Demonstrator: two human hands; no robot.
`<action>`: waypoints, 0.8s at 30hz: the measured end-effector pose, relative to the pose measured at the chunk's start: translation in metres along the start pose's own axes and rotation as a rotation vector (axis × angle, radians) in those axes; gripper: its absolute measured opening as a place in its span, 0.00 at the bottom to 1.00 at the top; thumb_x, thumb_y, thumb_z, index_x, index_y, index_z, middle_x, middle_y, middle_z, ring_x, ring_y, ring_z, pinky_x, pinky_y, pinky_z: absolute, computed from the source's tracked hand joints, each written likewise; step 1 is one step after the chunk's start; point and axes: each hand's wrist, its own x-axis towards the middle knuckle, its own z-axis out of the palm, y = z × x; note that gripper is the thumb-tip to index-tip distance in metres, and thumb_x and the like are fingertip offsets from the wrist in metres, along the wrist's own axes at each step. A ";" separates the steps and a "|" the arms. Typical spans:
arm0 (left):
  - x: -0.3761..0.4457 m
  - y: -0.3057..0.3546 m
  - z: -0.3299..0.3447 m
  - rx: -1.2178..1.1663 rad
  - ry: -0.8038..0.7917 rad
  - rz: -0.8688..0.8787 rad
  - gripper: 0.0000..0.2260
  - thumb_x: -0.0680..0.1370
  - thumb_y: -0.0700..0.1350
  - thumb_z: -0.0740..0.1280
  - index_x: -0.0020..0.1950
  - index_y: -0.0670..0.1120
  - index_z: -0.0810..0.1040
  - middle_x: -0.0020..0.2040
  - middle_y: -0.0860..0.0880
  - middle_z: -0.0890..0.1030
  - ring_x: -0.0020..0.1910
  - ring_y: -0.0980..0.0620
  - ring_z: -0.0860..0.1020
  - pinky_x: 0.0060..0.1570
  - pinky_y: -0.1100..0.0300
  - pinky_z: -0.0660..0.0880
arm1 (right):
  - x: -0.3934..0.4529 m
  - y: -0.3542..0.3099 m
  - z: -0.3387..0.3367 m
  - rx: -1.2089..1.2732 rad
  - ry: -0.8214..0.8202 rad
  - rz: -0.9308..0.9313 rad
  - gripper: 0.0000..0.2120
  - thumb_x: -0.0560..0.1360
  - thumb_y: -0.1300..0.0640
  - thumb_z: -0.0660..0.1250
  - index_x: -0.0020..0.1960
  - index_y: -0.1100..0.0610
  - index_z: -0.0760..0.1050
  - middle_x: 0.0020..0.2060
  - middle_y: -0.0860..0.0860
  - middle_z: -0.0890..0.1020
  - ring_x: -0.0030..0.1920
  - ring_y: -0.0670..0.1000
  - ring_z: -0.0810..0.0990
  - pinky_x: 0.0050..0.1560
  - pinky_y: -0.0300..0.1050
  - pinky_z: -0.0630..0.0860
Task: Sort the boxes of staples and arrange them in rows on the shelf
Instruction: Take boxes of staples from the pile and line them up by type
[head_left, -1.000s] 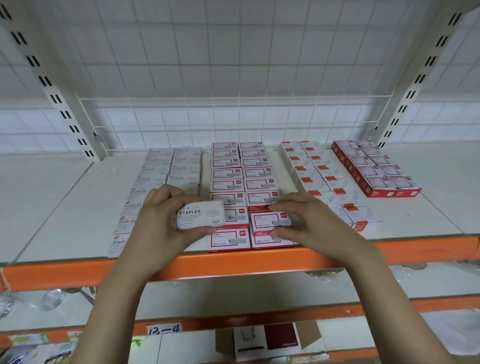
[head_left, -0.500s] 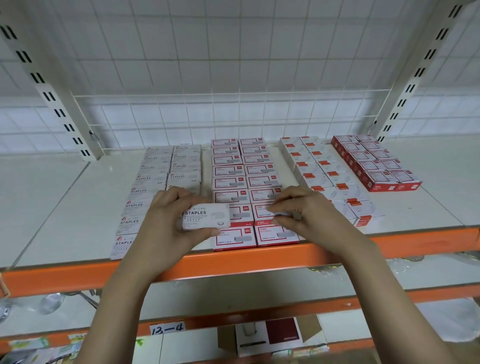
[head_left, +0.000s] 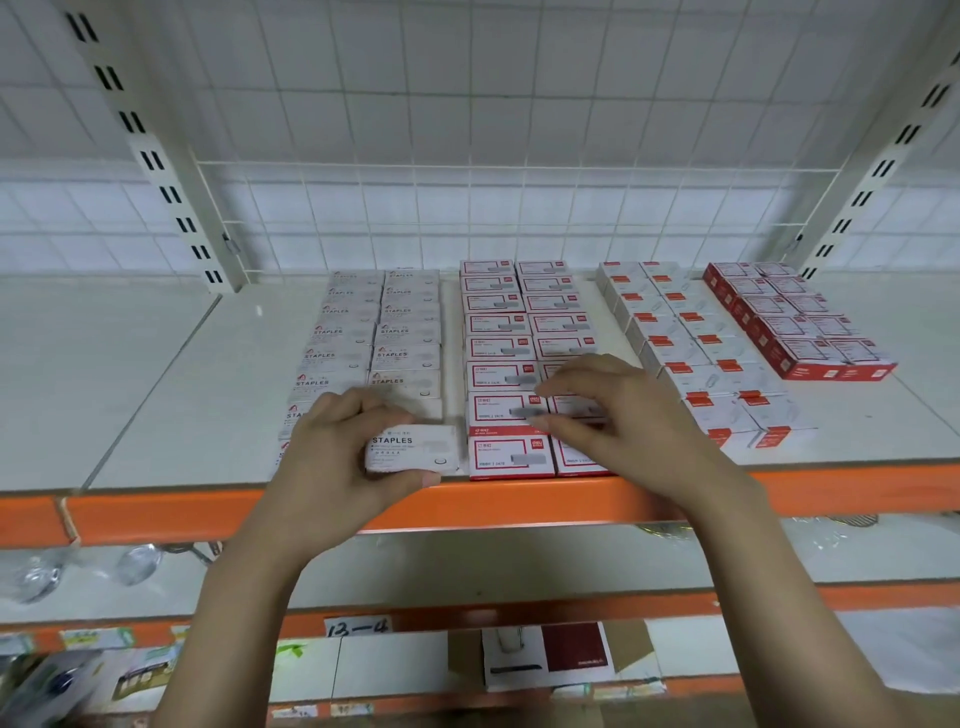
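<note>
On the white shelf (head_left: 156, 395) several rows of staple boxes run front to back: white STAPLES boxes (head_left: 405, 332), red-bordered white boxes (head_left: 498, 345), white boxes with orange tabs (head_left: 670, 332) and dark red boxes (head_left: 789, 327). My left hand (head_left: 332, 457) grips a white STAPLES box (head_left: 413, 449) at the front end of the right white row, close to the shelf's edge. My right hand (head_left: 618, 410) lies over the right red-bordered row, with thumb and forefinger pinching a red-bordered box (head_left: 576, 406) that sits second from the front. Its palm hides part of that row.
An orange beam (head_left: 519, 501) edges the shelf's front. White slotted uprights (head_left: 150, 156) and a wire grid stand behind. Bare shelf lies left of the white rows and right of the dark red ones. Below sit glassware (head_left: 135, 564), a label reading 13-4 (head_left: 358, 626) and a carton (head_left: 545, 657).
My left hand has lowered the STAPLES box from the air down to the shelf's front. My right hand has set its red-bordered box into the row and shifted slightly back.
</note>
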 end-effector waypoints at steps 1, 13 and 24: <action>-0.002 -0.004 0.001 0.004 0.001 -0.021 0.29 0.61 0.68 0.65 0.55 0.52 0.81 0.49 0.61 0.73 0.51 0.62 0.66 0.55 0.74 0.59 | -0.001 -0.001 0.001 0.002 -0.002 0.006 0.15 0.73 0.46 0.68 0.55 0.52 0.80 0.53 0.44 0.79 0.55 0.41 0.73 0.55 0.27 0.63; -0.008 -0.019 -0.002 0.037 -0.003 0.014 0.24 0.69 0.63 0.62 0.56 0.50 0.82 0.50 0.55 0.77 0.54 0.53 0.70 0.56 0.51 0.69 | -0.006 -0.012 0.011 0.048 -0.025 0.070 0.14 0.72 0.49 0.69 0.56 0.53 0.79 0.52 0.43 0.78 0.53 0.38 0.71 0.54 0.20 0.61; -0.004 -0.019 0.000 0.031 0.015 0.053 0.22 0.68 0.64 0.62 0.52 0.51 0.83 0.46 0.53 0.76 0.50 0.57 0.67 0.51 0.53 0.68 | -0.013 -0.016 0.014 0.047 -0.003 0.111 0.15 0.72 0.50 0.70 0.56 0.53 0.79 0.53 0.45 0.78 0.56 0.44 0.74 0.56 0.25 0.63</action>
